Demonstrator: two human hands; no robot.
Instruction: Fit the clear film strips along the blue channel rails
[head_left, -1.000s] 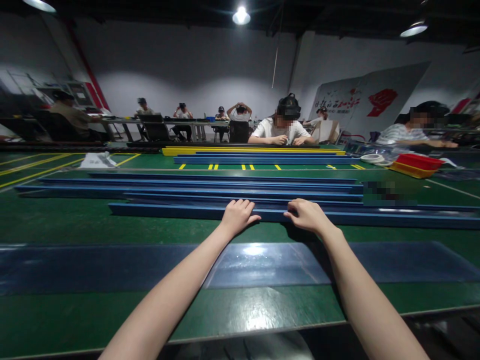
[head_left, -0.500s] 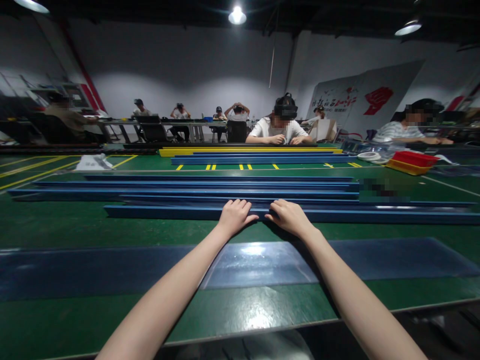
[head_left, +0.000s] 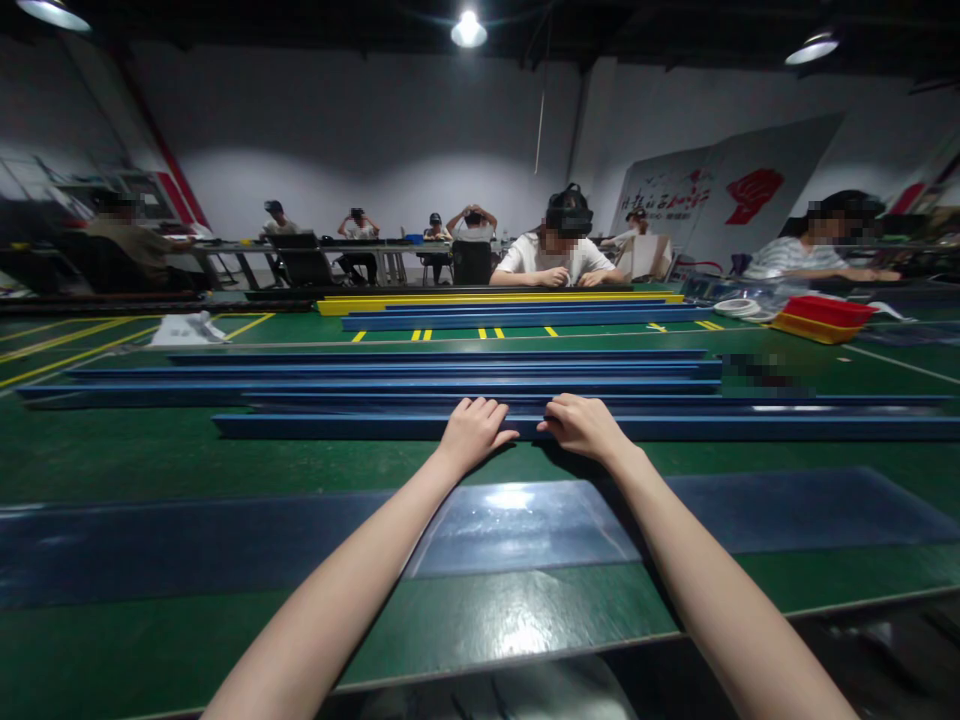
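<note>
My left hand (head_left: 474, 432) and my right hand (head_left: 583, 425) both rest on top of the nearest long blue rail (head_left: 315, 426), fingers curled over its far edge, thumbs at its near side. The rail lies left to right across the green table (head_left: 225, 460). Several more blue rails (head_left: 375, 380) lie parallel just behind it. A long dark glossy strip (head_left: 517, 525) lies flat on the table under my forearms.
Yellow and blue rails (head_left: 495, 300) lie further back. A red and yellow tray (head_left: 821, 318) and a white tape roll (head_left: 739, 308) sit at the right. People sit working at the far side and at tables behind. The table's near edge runs below my arms.
My right hand slid left along the nearest blue rail, closer to my left hand, then eased slightly right. My left hand stayed in place.
</note>
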